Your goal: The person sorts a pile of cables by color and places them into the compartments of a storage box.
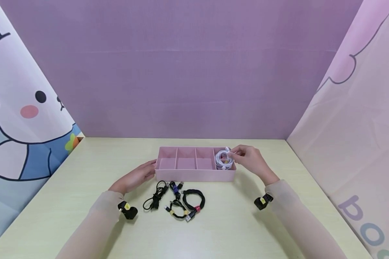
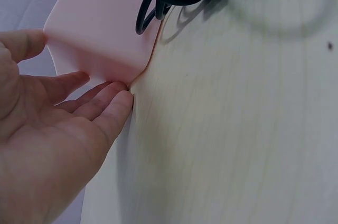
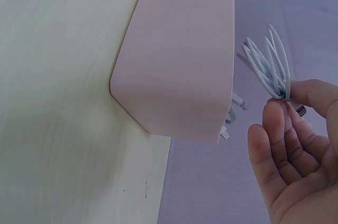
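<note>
A pink divided box (image 1: 194, 175) lies lengthwise across the table, its compartments in a row. My right hand (image 1: 251, 160) pinches a coiled white cable (image 3: 266, 68) between thumb and fingertips, over the rightmost compartment. Below it, white cable connectors (image 3: 240, 101) stick out past the box's rim in the right wrist view. My left hand (image 1: 137, 177) is at the box's left end; in the left wrist view its fingers (image 2: 113, 113) are extended against the pink end wall. The other compartments hold nothing.
Several black cables lie in front of the box: a loose bundle (image 1: 156, 198), one with a blue tie (image 1: 175, 189), a small loop with yellow ties (image 1: 172, 212) and a larger loop with a red tie (image 1: 202, 197). A purple backdrop (image 1: 188, 79) stands behind the table.
</note>
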Demonstrator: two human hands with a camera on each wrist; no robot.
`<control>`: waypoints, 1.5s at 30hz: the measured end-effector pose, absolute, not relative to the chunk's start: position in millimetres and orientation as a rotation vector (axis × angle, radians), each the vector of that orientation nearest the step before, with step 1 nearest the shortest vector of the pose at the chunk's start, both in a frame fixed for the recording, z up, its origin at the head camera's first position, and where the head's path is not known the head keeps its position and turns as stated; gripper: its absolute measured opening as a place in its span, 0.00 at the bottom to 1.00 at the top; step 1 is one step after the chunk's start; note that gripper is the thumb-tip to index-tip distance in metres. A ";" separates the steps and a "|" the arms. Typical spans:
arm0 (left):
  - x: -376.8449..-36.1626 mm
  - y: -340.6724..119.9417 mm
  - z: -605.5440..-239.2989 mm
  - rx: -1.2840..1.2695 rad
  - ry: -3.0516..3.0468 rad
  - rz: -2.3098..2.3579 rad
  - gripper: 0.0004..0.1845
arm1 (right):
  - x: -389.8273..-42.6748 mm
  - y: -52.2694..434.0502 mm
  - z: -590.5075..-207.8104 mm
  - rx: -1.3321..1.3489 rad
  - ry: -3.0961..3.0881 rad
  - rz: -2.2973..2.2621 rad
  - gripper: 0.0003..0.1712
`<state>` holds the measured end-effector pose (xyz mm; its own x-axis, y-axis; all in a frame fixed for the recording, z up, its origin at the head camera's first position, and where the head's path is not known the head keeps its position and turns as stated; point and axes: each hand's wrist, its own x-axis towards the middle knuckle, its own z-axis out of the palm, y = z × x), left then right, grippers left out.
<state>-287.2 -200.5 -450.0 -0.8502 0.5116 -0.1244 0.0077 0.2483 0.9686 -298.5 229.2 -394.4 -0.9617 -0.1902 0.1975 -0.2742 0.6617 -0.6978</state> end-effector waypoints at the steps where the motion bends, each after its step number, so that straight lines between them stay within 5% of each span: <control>1: -287.1 -200.6 -450.2 0.474 2.112 1.632 0.31 | -299.0 229.1 -394.7 0.383 -2.767 1.189 0.12; 45: -288.3 -202.0 -454.0 0.474 2.121 1.630 0.32 | -292.6 231.7 -393.9 0.370 -2.765 1.211 0.10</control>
<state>-288.3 -202.0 -454.0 -0.8530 0.5075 -0.1219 0.0128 0.2539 0.9672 -292.6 231.7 -393.9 -0.9654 -0.1810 0.1878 -0.2607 0.6539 -0.7103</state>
